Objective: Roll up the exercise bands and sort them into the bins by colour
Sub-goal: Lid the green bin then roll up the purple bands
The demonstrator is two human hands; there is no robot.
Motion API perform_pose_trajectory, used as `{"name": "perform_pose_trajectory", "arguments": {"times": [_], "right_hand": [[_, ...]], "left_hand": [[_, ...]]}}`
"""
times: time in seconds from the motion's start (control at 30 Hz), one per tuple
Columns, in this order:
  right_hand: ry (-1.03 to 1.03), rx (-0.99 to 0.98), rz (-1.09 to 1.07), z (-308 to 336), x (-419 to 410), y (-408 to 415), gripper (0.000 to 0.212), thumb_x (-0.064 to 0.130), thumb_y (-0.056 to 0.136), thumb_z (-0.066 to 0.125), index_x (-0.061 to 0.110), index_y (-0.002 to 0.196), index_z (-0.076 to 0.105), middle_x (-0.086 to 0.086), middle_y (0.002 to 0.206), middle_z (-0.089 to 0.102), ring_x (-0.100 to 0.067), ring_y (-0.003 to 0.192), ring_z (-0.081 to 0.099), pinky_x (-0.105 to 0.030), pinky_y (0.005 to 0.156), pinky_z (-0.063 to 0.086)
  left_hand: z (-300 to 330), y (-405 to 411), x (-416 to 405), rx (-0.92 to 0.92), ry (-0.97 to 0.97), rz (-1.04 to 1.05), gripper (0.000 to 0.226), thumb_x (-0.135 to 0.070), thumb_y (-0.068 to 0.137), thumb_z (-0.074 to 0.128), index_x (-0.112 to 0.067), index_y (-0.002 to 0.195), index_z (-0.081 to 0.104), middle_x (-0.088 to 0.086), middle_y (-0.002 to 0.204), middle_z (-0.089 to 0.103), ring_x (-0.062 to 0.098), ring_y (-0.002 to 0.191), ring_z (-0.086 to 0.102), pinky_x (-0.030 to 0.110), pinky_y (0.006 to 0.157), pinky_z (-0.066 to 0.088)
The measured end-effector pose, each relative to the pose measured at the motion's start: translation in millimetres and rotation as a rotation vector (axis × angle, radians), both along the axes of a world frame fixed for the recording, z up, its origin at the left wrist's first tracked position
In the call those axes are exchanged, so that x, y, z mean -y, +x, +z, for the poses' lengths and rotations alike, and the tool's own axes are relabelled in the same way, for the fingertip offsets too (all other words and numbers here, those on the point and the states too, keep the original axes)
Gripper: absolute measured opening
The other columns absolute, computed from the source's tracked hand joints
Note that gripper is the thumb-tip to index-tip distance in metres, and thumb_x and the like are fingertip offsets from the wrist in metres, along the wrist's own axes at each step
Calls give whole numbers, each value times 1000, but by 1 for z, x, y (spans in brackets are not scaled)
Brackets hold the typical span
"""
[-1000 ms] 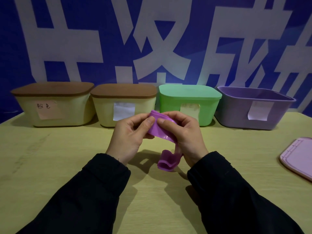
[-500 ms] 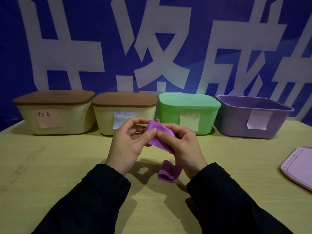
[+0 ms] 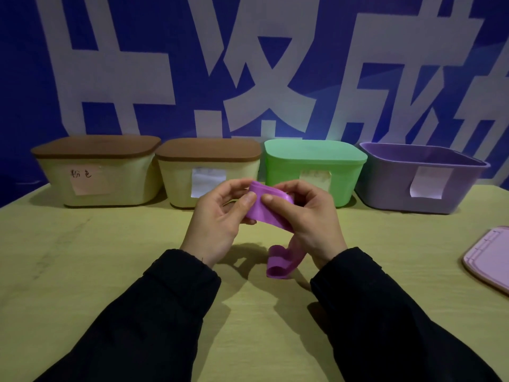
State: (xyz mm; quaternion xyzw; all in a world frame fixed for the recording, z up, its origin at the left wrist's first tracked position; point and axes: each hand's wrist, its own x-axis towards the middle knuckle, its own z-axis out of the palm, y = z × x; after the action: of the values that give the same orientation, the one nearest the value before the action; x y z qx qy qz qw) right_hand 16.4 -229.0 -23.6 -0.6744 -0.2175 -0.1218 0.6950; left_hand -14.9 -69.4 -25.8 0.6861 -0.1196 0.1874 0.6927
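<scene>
Both hands, left hand (image 3: pixel 217 221) and right hand (image 3: pixel 308 219), pinch the flat purple rubber exercise band (image 3: pixel 268 213) between thumbs and fingers above the near yellow surface (image 3: pixel 82 271), where its dangling tail could spring the loose roll undone if either pinch slackens.

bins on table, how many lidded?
3 of 4 lidded: far-left bin, second bin and green bin. Purple bin, far right, is open.

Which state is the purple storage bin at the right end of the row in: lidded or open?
Open. The purple storage bin shows a bare rim and inner walls, with no lid on it; a pink lid lies on the table nearby.
</scene>
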Motion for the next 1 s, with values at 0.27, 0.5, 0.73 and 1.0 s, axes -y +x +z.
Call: {"name": "perform_pose_trajectory", "arguments": {"times": [0.27,0.5,0.73,1.0], "right_hand": [[-20,30,46,-1,0,-4,8,14,84,78,17,88,73,-1,81,73,-12,75,67,-26,69,57],[-23,0,90,2,1,-3,16,19,85,76,5,91,73,-15,82,72,-16,71,64,-25,63,53],[-16,63,65,0,0,0,3,12,86,76,13,89,75,3,76,72,-6,71,64,-18,63,50],[-44,107,73,-3,-2,-2,4,16,88,75,13,90,72,2,79,71,-6,73,65,-18,64,50]], "left_hand": [[-2,0,3,-47,-3,-107,29,-18,96,61,-7,123,67,10,113,73,21,99,72,27,79,58],[2,-2,0,1,-52,-57,25,-16,94,64,-22,118,67,9,105,74,19,91,72,30,76,59],[2,-5,2,-7,-49,-114,18,-20,94,66,-19,112,68,10,102,75,23,92,68,37,80,56],[2,-5,1,15,-22,-97,31,-11,95,63,-24,124,64,7,112,72,19,92,73,30,71,60]]}}
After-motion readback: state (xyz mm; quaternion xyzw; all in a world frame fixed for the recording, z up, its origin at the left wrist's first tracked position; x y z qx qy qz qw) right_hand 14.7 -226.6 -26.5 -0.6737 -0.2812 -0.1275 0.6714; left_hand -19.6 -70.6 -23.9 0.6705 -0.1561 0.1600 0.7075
